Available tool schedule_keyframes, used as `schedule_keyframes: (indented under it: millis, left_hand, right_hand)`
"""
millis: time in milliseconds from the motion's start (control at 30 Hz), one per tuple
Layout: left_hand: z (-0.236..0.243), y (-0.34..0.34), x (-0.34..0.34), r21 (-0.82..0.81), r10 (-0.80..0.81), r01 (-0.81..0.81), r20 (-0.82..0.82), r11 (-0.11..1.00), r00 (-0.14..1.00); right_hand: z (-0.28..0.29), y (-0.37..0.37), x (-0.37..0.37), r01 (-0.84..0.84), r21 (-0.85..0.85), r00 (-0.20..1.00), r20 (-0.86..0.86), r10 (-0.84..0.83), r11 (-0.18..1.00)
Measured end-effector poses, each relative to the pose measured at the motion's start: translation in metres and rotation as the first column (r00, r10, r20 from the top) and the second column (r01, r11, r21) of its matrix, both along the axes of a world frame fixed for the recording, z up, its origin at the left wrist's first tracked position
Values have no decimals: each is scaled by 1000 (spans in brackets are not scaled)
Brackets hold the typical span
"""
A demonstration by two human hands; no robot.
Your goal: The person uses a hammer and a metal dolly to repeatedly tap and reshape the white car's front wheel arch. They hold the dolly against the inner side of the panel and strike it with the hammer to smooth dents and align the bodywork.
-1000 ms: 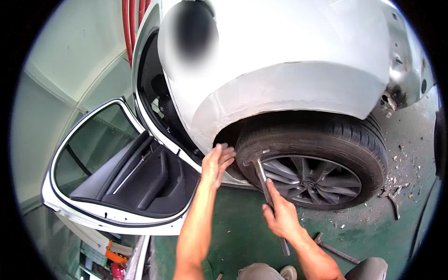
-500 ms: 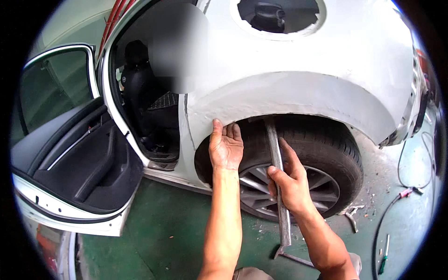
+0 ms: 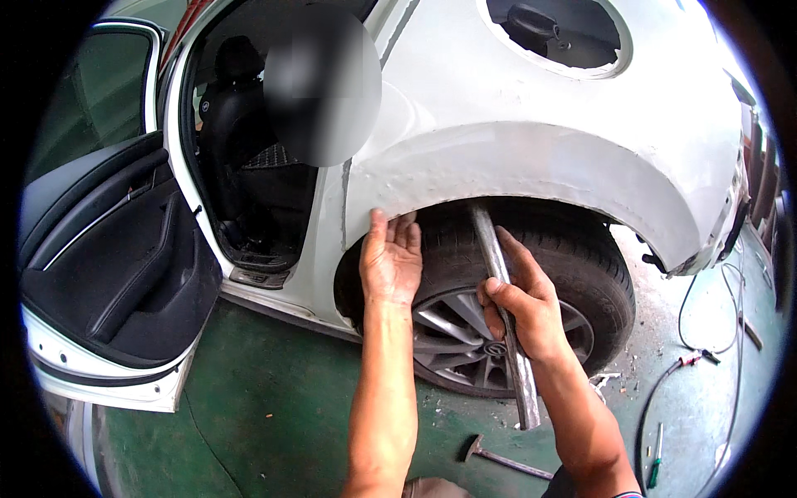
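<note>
I see the metal bar (image 3: 520, 373) in front of the rear wheel (image 3: 448, 319) of the white car; it stands tilted, with its far end under the edge of the wheel arch (image 3: 531, 158). I cannot tell if this end touches the metal. My right hand (image 3: 530, 309) is closed around the bar at its middle. My left hand (image 3: 390, 264), to the left of the bar, is open with the palm showing, and its fingertips are at the arch edge; I cannot tell how firmly they press there. The black tyre (image 3: 613, 303) lies behind the bar. On the near side, a hammer (image 3: 508, 463) lies on the green floor (image 3: 307, 407). Farther right, there are a screwdriver (image 3: 657, 465) and a hose (image 3: 650, 400). At left, the car door (image 3: 108, 274) stands open.
</note>
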State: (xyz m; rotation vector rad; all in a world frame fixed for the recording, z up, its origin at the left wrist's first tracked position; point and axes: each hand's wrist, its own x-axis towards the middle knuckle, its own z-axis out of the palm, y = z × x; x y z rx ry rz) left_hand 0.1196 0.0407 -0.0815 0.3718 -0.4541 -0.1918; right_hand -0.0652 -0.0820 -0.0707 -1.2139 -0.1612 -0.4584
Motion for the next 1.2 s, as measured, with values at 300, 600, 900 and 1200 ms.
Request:
schedule_keyframes:
  millis: [300, 600, 900, 1200]
  left_hand:
    - [-15, 16, 17, -43, 84, -89, -110, 995, 990]
    - [-12, 17, 13, -71, 88, -100, -153, 992, 984]
    - [-37, 27, 33, -102, 83, -92, -89, 991, 993]
    - [-42, 27, 32, -248, 3, -10, -27, 969, 1000]
  right_hand:
    - [7, 8, 7, -11, -44, 999, -41, 9, 999]
    - [7, 8, 21, 18, -47, 999, -25, -20, 999]
    - [-12, 16, 18, 6, -149, 990, -139, -27, 989]
    - [-62, 10, -28, 0, -292, 957, -279, -85, 957]
